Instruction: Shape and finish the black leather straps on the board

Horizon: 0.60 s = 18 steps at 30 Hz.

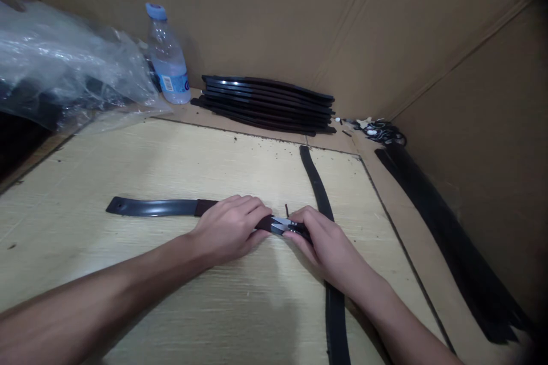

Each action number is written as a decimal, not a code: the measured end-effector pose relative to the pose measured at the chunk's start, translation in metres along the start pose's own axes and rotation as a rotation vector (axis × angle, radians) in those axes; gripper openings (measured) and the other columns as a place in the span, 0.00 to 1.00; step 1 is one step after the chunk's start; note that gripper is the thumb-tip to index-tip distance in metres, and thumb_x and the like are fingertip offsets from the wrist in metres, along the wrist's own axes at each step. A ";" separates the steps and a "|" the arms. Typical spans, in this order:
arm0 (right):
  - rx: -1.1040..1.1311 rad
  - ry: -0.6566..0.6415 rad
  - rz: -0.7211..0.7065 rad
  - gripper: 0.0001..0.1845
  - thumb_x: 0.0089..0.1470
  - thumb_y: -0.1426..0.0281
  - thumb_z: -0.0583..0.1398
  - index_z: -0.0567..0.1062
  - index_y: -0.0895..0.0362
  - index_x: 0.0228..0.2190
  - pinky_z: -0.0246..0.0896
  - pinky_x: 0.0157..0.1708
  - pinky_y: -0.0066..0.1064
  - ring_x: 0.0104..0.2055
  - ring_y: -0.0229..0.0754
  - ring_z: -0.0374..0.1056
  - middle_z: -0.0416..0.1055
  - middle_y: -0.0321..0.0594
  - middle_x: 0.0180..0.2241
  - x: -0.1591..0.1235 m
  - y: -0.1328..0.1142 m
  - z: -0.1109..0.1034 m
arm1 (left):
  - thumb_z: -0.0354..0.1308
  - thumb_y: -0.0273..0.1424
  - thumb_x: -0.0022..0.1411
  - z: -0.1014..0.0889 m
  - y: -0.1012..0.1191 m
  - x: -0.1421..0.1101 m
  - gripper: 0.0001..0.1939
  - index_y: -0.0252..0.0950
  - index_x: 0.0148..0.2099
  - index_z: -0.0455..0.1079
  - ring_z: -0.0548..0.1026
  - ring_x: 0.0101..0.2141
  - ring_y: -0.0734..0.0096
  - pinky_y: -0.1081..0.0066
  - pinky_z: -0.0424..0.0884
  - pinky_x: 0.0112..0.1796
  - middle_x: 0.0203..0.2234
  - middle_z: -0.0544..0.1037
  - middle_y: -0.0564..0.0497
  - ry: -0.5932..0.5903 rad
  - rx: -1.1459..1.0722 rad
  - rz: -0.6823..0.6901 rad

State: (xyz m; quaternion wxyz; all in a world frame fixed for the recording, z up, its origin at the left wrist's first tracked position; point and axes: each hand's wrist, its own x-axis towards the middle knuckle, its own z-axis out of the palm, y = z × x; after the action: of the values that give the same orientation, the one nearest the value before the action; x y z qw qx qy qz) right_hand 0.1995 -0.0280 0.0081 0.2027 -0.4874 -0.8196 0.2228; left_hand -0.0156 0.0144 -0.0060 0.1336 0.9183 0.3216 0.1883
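Note:
My left hand (pixel 233 222) is wrapped round a glossy black curved strip (pixel 156 208) that lies crosswise on the board, with a dark brown covering on its middle part. In my right hand (pixel 323 236) is a small pair of scissors (pixel 281 223), its pale blades pointing left at the strip beside my left thumb. A thin dark scrap (pixel 286 209) stands just above the blades. Beneath my right wrist passes a second, long black strip (pixel 336 319), partly covered by the hand. The strip's right end is hidden by my right hand.
A stack of black strips (pixel 265 103) lies against the cardboard wall (pixel 274 16). Left of it stand a water bottle (pixel 169 62) and clear plastic wrapping (pixel 72 62). More dark strips (pixel 445 239) lie along the right side, below a tangle of scraps (pixel 383 132). The pale board (pixel 192 308) spans the middle.

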 end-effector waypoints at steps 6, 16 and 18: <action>-0.056 -0.002 -0.001 0.05 0.58 0.69 0.53 0.65 0.56 0.37 0.64 0.35 0.37 0.36 0.44 0.65 0.67 0.43 0.34 0.001 -0.002 -0.001 | 0.50 0.36 0.62 0.000 0.000 0.000 0.15 0.34 0.47 0.67 0.72 0.39 0.63 0.63 0.69 0.39 0.37 0.75 0.45 0.017 0.011 0.013; -0.047 -0.054 0.051 0.07 0.58 0.68 0.54 0.63 0.57 0.38 0.63 0.36 0.38 0.37 0.45 0.65 0.67 0.43 0.36 0.004 -0.006 -0.004 | 0.49 0.37 0.62 0.001 0.000 -0.001 0.16 0.34 0.47 0.67 0.72 0.39 0.63 0.63 0.69 0.39 0.37 0.75 0.46 0.015 0.015 0.013; -0.036 -0.061 0.059 0.08 0.58 0.68 0.54 0.63 0.57 0.39 0.63 0.36 0.37 0.38 0.45 0.65 0.67 0.44 0.36 0.004 -0.006 -0.005 | 0.50 0.37 0.62 0.001 0.001 -0.001 0.15 0.34 0.48 0.66 0.72 0.39 0.63 0.63 0.69 0.39 0.38 0.75 0.46 0.023 0.023 0.018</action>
State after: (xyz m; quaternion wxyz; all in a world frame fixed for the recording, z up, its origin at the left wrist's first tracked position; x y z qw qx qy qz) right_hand 0.1962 -0.0260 0.0155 0.1623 -0.5080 -0.8145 0.2284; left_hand -0.0156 0.0130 -0.0073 0.1177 0.9203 0.3172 0.1965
